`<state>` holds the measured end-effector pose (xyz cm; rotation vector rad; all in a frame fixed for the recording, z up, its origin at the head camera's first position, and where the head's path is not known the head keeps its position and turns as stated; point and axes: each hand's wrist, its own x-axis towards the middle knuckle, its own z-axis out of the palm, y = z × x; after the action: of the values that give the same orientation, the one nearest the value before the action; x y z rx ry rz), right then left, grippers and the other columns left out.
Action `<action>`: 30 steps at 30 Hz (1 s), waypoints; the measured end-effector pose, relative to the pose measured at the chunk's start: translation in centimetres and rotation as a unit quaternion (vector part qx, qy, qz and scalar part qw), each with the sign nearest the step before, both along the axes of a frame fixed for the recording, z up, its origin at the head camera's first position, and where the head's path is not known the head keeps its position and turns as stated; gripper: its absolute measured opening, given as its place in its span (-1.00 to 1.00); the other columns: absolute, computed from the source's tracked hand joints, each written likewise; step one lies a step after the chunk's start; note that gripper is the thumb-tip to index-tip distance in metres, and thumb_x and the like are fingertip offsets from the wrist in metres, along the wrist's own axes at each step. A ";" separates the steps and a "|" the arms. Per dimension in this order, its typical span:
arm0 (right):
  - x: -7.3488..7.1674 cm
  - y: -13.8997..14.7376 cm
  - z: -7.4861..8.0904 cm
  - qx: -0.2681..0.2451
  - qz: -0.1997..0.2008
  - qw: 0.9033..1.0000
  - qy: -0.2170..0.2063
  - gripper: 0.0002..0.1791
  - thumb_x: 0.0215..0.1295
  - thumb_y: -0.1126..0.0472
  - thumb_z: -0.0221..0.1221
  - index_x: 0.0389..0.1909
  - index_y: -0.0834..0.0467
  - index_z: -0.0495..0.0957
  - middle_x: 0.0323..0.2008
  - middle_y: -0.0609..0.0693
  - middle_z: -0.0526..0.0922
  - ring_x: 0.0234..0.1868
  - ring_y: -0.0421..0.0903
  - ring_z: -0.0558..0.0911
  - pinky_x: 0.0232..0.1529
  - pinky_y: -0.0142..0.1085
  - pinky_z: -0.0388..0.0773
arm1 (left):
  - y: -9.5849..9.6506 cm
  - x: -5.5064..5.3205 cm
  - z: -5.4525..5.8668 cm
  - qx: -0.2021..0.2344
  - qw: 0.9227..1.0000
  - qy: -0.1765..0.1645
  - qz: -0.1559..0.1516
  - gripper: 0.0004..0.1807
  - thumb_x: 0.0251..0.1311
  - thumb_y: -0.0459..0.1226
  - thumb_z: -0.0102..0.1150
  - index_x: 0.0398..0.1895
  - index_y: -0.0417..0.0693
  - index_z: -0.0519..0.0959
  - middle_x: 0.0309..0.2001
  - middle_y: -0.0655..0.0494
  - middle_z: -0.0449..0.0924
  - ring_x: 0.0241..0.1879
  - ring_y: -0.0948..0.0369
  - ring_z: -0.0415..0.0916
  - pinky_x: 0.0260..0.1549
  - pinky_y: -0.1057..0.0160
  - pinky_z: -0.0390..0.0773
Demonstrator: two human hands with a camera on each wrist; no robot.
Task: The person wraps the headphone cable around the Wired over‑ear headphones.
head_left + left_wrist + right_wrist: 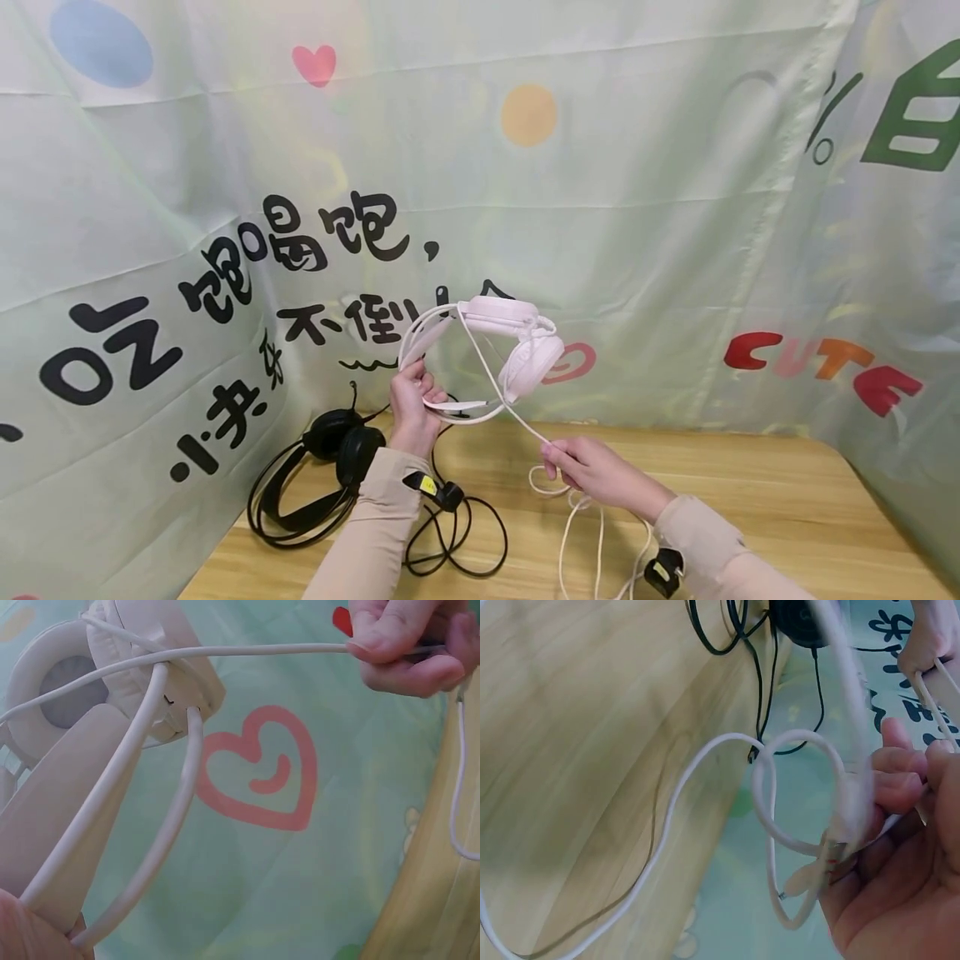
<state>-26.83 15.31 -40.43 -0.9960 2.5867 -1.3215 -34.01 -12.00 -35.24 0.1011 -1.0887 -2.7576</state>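
White over-ear headphones (501, 312) hang tilted above the table, their headband gripped by my left hand (416, 404). Two ear cups show, and in the left wrist view the headband (67, 795) runs down into that hand. My right hand (592, 471) pinches the white cable (528, 425), which stretches taut from the headphones and crosses in front of an ear cup (154, 667). In the right wrist view a loop of the white cable (763, 787) hangs beside the fingers, with more of it trailing over the wood.
Black headphones (330, 462) with a microphone lie on the table's left side, and their black cable (480, 571) coils near the front. Slack white cable (600, 542) lies on the wooden table (720, 479). A printed curtain (637, 233) hangs behind.
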 end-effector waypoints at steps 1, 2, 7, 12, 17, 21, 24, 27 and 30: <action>0.0 0.1 -0.1 -0.002 0.002 1.000 -0.001 -0.54 0.74 0.15 -0.06 -0.40 0.25 0.57 -0.68 -0.26 0.30 -0.68 -0.41 0.27 -0.63 -0.46 0.19 | -0.1 0.0 0.0 0.000 1.000 0.001 -0.001 -0.70 0.53 -0.30 -0.17 -0.46 0.09 0.18 -0.73 0.31 0.07 -0.77 0.38 0.01 -0.75 0.49 0.10; 0.0 0.3 -0.1 -0.002 0.003 1.000 0.001 -0.55 0.74 0.16 -0.06 -0.40 0.25 0.57 -0.68 -0.26 0.30 -0.68 -0.41 0.26 -0.63 -0.46 0.18 | -0.1 0.0 0.0 -0.003 1.000 0.004 -0.002 -0.70 0.53 -0.30 -0.17 -0.46 0.10 0.18 -0.72 0.31 0.07 -0.77 0.38 0.02 -0.75 0.49 0.11; 0.0 0.7 -0.4 0.001 0.005 1.000 -0.001 -0.54 0.74 0.16 -0.06 -0.41 0.26 0.57 -0.68 -0.27 0.30 -0.69 -0.42 0.25 -0.64 -0.46 0.16 | -0.2 0.1 0.2 -0.004 1.000 0.010 -0.009 -0.71 0.51 -0.31 -0.16 -0.46 0.10 0.20 -0.73 0.32 0.07 -0.77 0.38 0.02 -0.76 0.49 0.11; 0.0 0.9 -0.4 0.002 -0.001 1.000 0.002 -0.53 0.74 0.13 -0.05 -0.41 0.24 0.57 -0.66 -0.26 0.32 -0.68 -0.41 0.27 -0.64 -0.45 0.20 | -0.4 0.2 0.2 -0.009 1.000 0.011 -0.013 -0.74 0.52 -0.31 -0.16 -0.42 0.10 0.21 -0.73 0.32 0.07 -0.77 0.38 0.01 -0.78 0.49 0.09; 0.0 1.1 -0.6 0.011 0.002 1.000 0.009 -0.53 0.74 0.13 -0.06 -0.42 0.22 0.57 -0.68 -0.28 0.28 -0.69 -0.41 0.25 -0.64 -0.44 0.19 | -0.5 0.2 0.1 -0.012 1.000 0.008 -0.019 -0.75 0.51 -0.30 -0.14 -0.41 0.10 0.21 -0.73 0.32 0.07 -0.77 0.39 0.01 -0.79 0.49 0.08; -0.2 1.4 -0.8 0.020 -0.001 1.000 0.009 -0.52 0.74 0.11 -0.06 -0.46 0.19 0.56 -0.71 -0.29 0.25 -0.70 -0.41 0.22 -0.64 -0.45 0.17 | -0.6 0.3 0.0 -0.019 0.999 0.015 -0.032 -0.74 0.51 -0.31 -0.15 -0.42 0.12 0.21 -0.73 0.33 0.07 -0.77 0.40 0.00 -0.79 0.49 0.07; -0.3 1.6 -0.9 0.025 -0.003 1.000 0.008 -0.50 0.74 0.10 -0.05 -0.48 0.19 0.54 -0.70 -0.29 0.27 -0.69 -0.41 0.22 -0.64 -0.46 0.18 | -0.7 0.3 -0.1 -0.023 0.999 0.020 -0.045 -0.70 0.50 -0.32 -0.16 -0.47 0.13 0.19 -0.74 0.33 0.06 -0.78 0.40 -0.01 -0.80 0.49 0.07; -0.4 1.9 -1.0 0.025 -0.002 1.000 0.004 -0.49 0.74 0.08 -0.03 -0.49 0.22 0.53 -0.68 -0.29 0.29 -0.69 -0.42 0.24 -0.64 -0.46 0.19 | -0.8 0.3 -0.2 -0.029 0.998 0.027 -0.058 -0.66 0.51 -0.31 -0.17 -0.52 0.13 0.16 -0.75 0.32 0.05 -0.79 0.39 0.00 -0.81 0.49 0.07; -0.5 2.2 -1.0 0.027 -0.003 1.000 0.001 -0.48 0.72 0.07 0.00 -0.49 0.26 0.53 -0.67 -0.28 0.29 -0.68 -0.42 0.24 -0.64 -0.45 0.19 | -1.0 0.3 -0.2 -0.034 0.996 0.035 -0.075 -0.63 0.53 -0.31 -0.20 -0.54 0.13 0.15 -0.75 0.32 0.05 -0.81 0.39 0.01 -0.82 0.48 0.07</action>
<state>-27.32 17.49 -41.41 -0.9808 2.6144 -1.2453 -33.70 -13.00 -35.47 -0.0892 -1.2168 -2.8267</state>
